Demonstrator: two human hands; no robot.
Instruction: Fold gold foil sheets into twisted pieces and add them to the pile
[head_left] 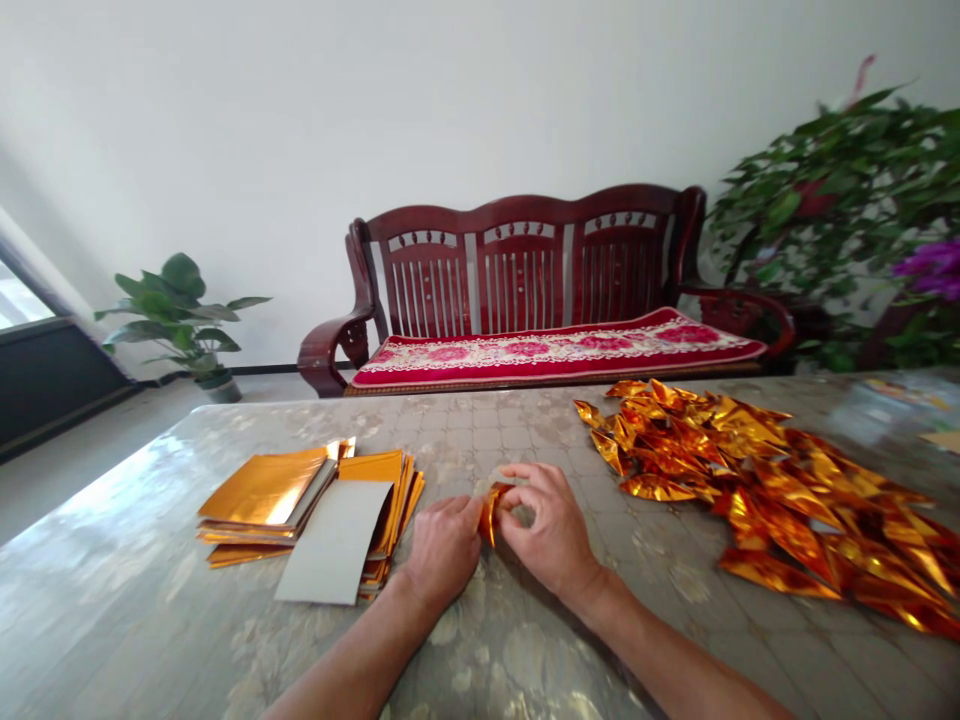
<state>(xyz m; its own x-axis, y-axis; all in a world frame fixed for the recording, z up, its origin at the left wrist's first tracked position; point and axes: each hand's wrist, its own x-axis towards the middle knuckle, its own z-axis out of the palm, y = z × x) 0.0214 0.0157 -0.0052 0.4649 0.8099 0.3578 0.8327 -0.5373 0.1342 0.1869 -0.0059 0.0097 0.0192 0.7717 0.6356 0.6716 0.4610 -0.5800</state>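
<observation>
Between my two hands is a small curved piece of gold foil paper [493, 512], partly hidden by the fingers. My left hand [448, 545] is closed on its left side, fingers pressed together. On the right side, my right hand [544, 525] pinches it between thumb and fingers. To the left lie a stack of gold foil sheets [266, 487] and a second, fanned stack [375, 468], with a sheet showing its grey side [337, 540] on top. A large heap of folded gold foil pieces [750, 475] spreads over the table on the right.
The table [480, 650] has a patterned, glossy cover. Clear plastic wrapping [885, 410] lies at its far right. Behind stands a dark red wooden bench [517, 270] with a red floral cushion [555, 350]. Potted plants [180, 315] stand left and right.
</observation>
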